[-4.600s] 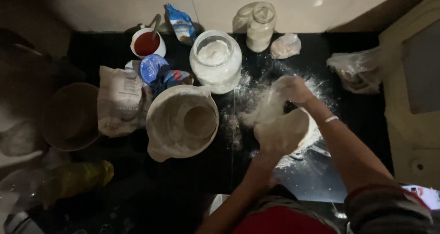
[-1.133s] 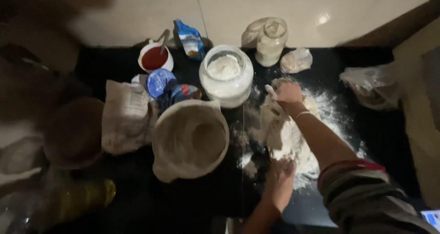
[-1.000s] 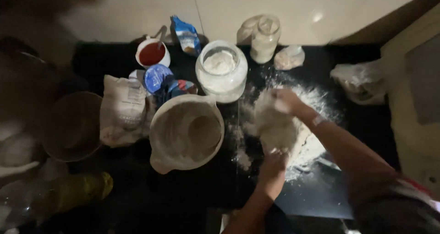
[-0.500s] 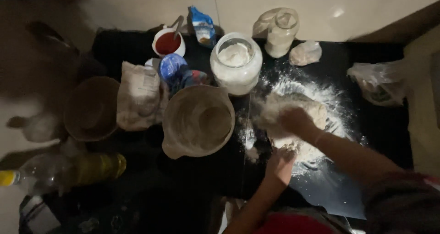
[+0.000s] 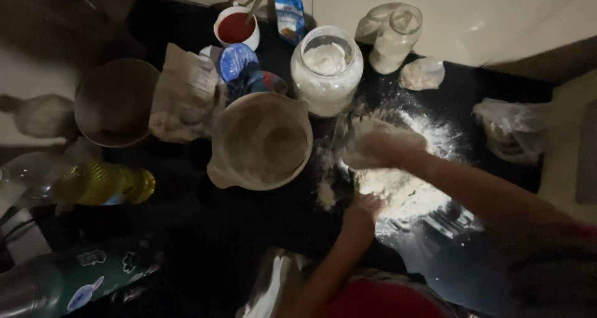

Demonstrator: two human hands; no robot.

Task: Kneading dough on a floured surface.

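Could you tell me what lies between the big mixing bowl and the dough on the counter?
In the head view, only flour-dusted black counter lies between the bowl and the dough; nothing stands there.

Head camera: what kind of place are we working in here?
Most likely a home kitchen: a dark countertop dusted with flour, dough under the right hand, a glass jar of flour, and a mixing bowl.
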